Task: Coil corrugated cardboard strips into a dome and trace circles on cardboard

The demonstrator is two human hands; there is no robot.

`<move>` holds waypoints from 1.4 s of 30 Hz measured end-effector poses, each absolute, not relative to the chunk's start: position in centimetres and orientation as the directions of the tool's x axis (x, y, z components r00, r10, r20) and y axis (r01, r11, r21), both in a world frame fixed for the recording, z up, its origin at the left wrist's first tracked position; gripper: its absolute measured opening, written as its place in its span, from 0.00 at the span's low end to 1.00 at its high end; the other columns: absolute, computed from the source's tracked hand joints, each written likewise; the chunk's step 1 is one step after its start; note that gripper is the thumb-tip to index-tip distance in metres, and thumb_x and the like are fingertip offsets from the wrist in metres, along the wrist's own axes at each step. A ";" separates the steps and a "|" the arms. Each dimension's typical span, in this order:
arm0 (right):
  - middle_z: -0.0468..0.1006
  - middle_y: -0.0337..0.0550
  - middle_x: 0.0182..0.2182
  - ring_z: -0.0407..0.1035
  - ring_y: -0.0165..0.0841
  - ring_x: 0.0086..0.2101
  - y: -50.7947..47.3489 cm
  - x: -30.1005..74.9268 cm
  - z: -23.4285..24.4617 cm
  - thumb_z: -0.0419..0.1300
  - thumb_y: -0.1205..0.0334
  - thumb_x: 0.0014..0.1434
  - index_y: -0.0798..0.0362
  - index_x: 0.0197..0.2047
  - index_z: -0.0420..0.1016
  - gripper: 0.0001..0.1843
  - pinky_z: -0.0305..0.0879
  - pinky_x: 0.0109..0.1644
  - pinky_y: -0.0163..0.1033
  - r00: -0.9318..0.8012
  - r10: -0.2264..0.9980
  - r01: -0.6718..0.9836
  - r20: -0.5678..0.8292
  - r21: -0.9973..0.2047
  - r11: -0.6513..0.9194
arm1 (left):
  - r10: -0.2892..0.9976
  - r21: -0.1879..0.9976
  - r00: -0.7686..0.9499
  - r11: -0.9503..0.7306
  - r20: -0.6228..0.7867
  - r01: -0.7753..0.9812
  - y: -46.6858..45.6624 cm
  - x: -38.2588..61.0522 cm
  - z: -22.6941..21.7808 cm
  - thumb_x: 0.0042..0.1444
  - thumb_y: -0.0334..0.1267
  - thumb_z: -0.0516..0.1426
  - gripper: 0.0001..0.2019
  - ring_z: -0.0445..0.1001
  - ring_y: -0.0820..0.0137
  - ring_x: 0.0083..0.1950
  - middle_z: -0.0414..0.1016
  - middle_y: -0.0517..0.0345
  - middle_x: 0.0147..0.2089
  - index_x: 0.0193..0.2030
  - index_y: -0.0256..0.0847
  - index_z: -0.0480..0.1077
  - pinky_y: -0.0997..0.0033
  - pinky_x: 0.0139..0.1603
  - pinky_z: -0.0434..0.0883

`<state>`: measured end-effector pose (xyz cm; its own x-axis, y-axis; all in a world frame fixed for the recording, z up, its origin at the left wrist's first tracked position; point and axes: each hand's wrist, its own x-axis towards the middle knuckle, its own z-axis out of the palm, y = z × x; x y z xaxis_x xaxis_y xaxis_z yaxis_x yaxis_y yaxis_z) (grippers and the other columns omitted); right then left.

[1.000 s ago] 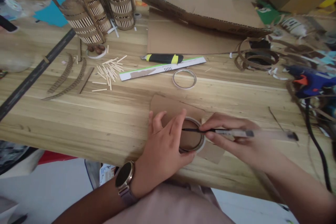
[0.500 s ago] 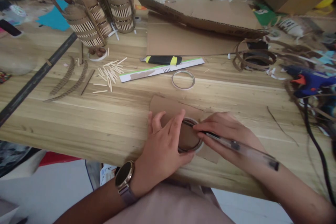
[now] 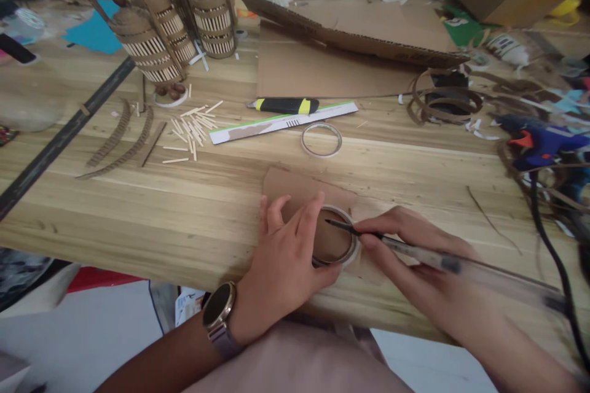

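Note:
In the head view, my left hand lies over a piece of brown cardboard. Its thumb and index finger hold a round tape ring flat on that cardboard, while the other fingers are spread. A pen with a dark tip and clear barrel is pinched in my right hand. The pen tip points into the ring's opening, over the cardboard there; whether it touches, I cannot tell. A second tape ring lies on the table just beyond.
Behind lie a utility knife, a white strip, small sticks and cardboard sheets. Slatted lantern-like models stand back left. A blue glue gun with its black cord is at the right.
My right hand has drawn back slightly to the right, and the pen has tilted lower, its tip now visible inside the ring. My left hand and the ring have stayed put.

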<state>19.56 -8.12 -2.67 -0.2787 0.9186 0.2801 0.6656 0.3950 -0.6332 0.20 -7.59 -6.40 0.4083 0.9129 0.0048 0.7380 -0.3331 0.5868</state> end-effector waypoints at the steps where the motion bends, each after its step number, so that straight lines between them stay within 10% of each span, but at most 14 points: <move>1: 0.80 0.38 0.30 0.75 0.34 0.30 -8.0 19.4 -3.0 0.60 0.64 0.64 0.45 0.41 0.76 0.05 0.68 0.32 0.40 -0.248 0.932 0.653 0.266 -0.664 0.364 | 0.912 0.586 0.411 -0.338 0.010 0.736 -7.6 0.2 -6.4 0.49 0.42 0.68 0.46 0.56 0.37 0.68 0.67 0.40 0.67 0.71 0.38 0.51 0.27 0.65 0.54; 19: 0.81 0.37 0.29 0.75 0.33 0.30 -8.3 17.7 -4.5 0.59 0.64 0.64 0.47 0.39 0.77 0.05 0.71 0.39 0.42 -0.295 0.909 0.547 0.295 -0.728 0.414 | 0.890 0.573 0.442 -0.421 0.112 0.703 -7.7 0.0 -7.1 0.53 0.39 0.65 0.42 0.59 0.39 0.66 0.72 0.45 0.64 0.70 0.35 0.48 0.28 0.67 0.48; 42: 0.82 0.39 0.28 0.75 0.33 0.28 -6.9 18.5 -2.8 0.57 0.57 0.62 0.49 0.33 0.79 0.11 0.71 0.30 0.36 -0.276 0.945 0.513 -0.175 -0.858 -0.009 | 0.883 0.496 0.451 -0.450 0.127 0.742 -7.9 -0.2 -6.8 0.53 0.46 0.67 0.44 0.60 0.39 0.66 0.73 0.45 0.62 0.70 0.37 0.50 0.29 0.67 0.44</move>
